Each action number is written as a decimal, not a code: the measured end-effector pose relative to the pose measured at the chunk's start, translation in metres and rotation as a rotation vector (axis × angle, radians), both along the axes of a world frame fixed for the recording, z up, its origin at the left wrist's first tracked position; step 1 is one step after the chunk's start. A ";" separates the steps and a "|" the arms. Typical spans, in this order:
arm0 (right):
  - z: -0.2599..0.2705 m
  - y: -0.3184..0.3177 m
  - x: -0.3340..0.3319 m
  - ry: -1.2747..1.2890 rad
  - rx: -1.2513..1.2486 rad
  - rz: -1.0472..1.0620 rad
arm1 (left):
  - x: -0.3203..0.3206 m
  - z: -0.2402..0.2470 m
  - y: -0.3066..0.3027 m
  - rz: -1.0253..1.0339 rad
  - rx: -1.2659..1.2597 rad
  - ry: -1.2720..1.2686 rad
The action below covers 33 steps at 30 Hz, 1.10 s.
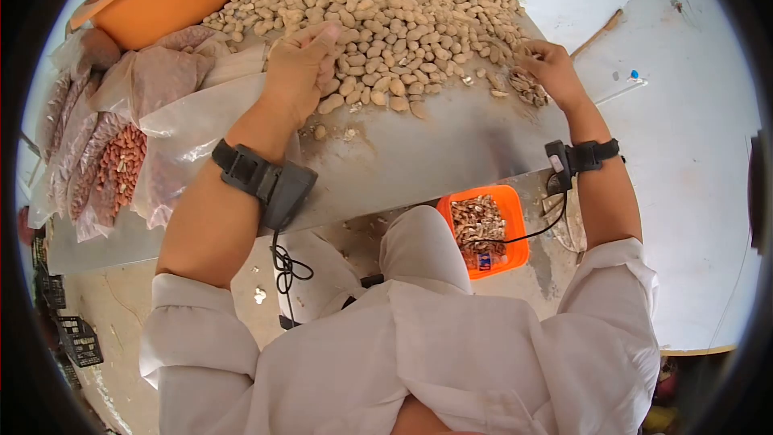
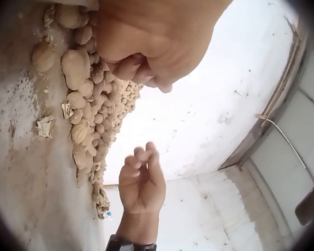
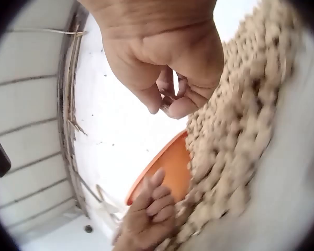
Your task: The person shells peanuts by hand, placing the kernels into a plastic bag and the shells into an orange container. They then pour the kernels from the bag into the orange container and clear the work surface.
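Note:
Unshelled peanuts (image 1: 403, 28) lie in a large heap on the metal table (image 1: 451, 133). My left hand (image 1: 299, 72) is over the near left side of the heap, fingers curled and thumb laid along the index finger. In the left wrist view, the inside of this left hand (image 2: 157, 47) is hidden, and no held thing shows. My right hand (image 1: 555, 72) is at the heap's right end, above a small pile of broken peanut shells (image 1: 527, 87). In the right wrist view, the thumb and fingers of the right hand (image 3: 167, 68) pinch a small brownish peanut shell piece (image 3: 167, 100).
An orange basin (image 1: 161, 0) stands at the far left. Plastic bags (image 1: 173, 84) beside it hold red peanut kernels (image 1: 122, 163). Below the table edge, an orange container (image 1: 516, 234) holds shells. A stick (image 1: 597, 34) lies right of the heap. Black crates (image 1: 80, 341) are on the floor.

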State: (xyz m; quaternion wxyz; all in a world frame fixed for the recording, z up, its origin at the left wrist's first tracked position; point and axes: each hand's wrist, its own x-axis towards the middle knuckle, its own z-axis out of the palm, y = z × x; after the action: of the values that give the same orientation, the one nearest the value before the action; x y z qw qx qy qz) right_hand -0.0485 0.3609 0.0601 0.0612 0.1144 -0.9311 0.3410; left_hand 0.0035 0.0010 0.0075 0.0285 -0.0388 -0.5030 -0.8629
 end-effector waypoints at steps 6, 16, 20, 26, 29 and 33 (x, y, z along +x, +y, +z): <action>-0.009 0.045 0.022 0.061 0.282 -0.044 | -0.008 -0.005 -0.008 0.015 0.127 -0.023; 0.020 0.009 0.031 0.066 0.304 0.004 | -0.014 -0.006 -0.019 -0.001 0.233 -0.006; 0.033 -0.018 0.029 0.106 0.359 0.151 | -0.017 -0.007 -0.021 0.027 0.234 -0.017; -0.010 0.024 -0.002 0.258 0.558 0.056 | -0.017 -0.009 -0.023 -0.001 0.239 0.012; -0.033 0.033 -0.001 0.036 0.349 0.031 | -0.019 -0.011 -0.022 -0.008 0.246 0.013; -0.054 0.040 -0.005 0.136 0.468 0.091 | -0.020 -0.011 -0.022 0.002 0.243 0.004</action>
State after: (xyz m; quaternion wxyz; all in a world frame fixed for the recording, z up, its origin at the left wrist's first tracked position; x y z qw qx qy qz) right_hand -0.0535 0.4005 0.0056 0.0799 0.1898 -0.9724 0.1099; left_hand -0.0162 -0.0206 -0.0038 0.0347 -0.0364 -0.3948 -0.9174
